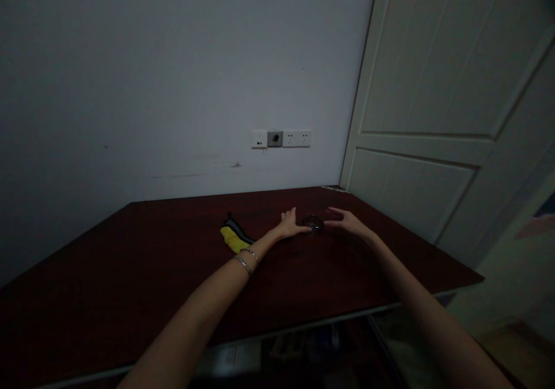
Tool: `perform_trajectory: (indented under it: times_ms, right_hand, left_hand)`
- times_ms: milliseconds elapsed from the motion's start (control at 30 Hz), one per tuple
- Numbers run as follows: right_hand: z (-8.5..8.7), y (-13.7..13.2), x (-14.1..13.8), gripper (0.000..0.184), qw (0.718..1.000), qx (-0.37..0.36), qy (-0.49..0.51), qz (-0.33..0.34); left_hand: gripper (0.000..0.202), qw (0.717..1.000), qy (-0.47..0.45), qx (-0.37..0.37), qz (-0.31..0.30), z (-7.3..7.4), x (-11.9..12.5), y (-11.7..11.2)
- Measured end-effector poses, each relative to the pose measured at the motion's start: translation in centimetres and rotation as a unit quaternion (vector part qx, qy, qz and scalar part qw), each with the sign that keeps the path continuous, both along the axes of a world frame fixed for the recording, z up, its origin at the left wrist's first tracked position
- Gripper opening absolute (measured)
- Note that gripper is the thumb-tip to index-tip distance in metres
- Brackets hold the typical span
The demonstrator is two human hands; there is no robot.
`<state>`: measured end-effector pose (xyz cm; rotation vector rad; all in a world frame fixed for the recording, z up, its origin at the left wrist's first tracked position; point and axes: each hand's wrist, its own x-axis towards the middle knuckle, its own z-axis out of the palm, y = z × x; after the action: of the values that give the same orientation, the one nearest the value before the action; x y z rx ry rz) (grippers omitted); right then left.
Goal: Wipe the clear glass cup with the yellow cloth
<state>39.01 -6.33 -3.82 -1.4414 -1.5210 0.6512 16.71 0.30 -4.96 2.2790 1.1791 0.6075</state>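
A small, dark, shiny rounded object [313,222] lies on the dark red tabletop [277,296]; dim light hides its kind. On its left is my left hand [289,225], open, with the thumb stretched toward its near edge; whether they touch I cannot tell. From the right, my right hand [344,222] reaches in with thumb and fingers apart, close beside the object. Left of my left hand lies a yellow and black soft pouch-like item [234,236], partly covered by my left forearm, which wears two bangles.
Behind the table rises a pale wall [195,88] with a row of sockets [297,139] and a grey switch plate [275,139]. A white panelled door [425,117] stands at the right. Under the table's front edge is an open space with several indistinct items.
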Motion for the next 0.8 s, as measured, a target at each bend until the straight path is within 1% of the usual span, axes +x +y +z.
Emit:
perform_trajectory:
  times_ms: [67, 167, 267, 333, 367, 433, 500, 600, 633, 700, 800]
  right_hand:
    - [1.3, 0.1, 0.0, 0.062, 0.999, 0.049, 0.003, -0.024]
    - [3.1, 0.7, -1.1, 0.047, 0.994, 0.108, 0.001, -0.033]
    - [4.1, 1.7, -4.0, 0.039, 0.990, 0.137, -0.014, 0.000]
    - [4.1, 2.5, -6.5, 0.035, 0.988, 0.147, -0.039, 0.027]
    - [4.0, 2.9, -7.8, 0.035, 0.987, 0.146, -0.051, 0.043]
    - [3.4, 3.8, -10.5, 0.033, 0.987, 0.129, -0.070, 0.070]
    - [2.6, 4.8, -13.0, 0.033, 0.987, 0.106, -0.091, 0.085]
    - [0.9, 6.1, -16.3, 0.036, 0.984, 0.072, -0.138, 0.091]
    - [0.3, 6.4, -17.1, 0.037, 0.980, 0.066, -0.162, 0.090]
    - [-0.8, 7.0, -18.6, 0.039, 0.969, 0.076, -0.216, 0.093]
    - [-2.5, 7.3, -19.9, 0.039, 0.960, 0.092, -0.246, 0.095]
  left_hand:
    - [0.094, 1.000, -0.011, 0.009, 0.025, 1.0, -1.7, 0.4]
    - [0.071, 0.994, -0.019, 0.081, 0.068, 2.4, -5.1, 1.2]
    - [0.053, 0.982, -0.028, 0.132, 0.133, 3.1, -9.1, 2.2]
    - [0.046, 0.971, -0.040, 0.143, 0.189, 3.2, -11.9, 2.8]
    - [0.042, 0.964, -0.050, 0.136, 0.222, 3.1, -13.3, 3.0]
    - [0.037, 0.956, -0.050, 0.126, 0.261, 2.7, -16.1, 3.2]
    - [0.034, 0.949, -0.048, 0.116, 0.289, 2.2, -18.7, 3.0]
    - [0.030, 0.941, -0.040, 0.104, 0.319, 1.2, -22.2, 2.5]
    - [0.029, 0.938, -0.037, 0.101, 0.328, 0.8, -23.1, 2.3]
    - [0.028, 0.934, -0.027, 0.097, 0.343, 0.0, -24.5, 1.9]
    - [0.028, 0.929, -0.007, 0.095, 0.357, -0.9, -25.3, 1.6]
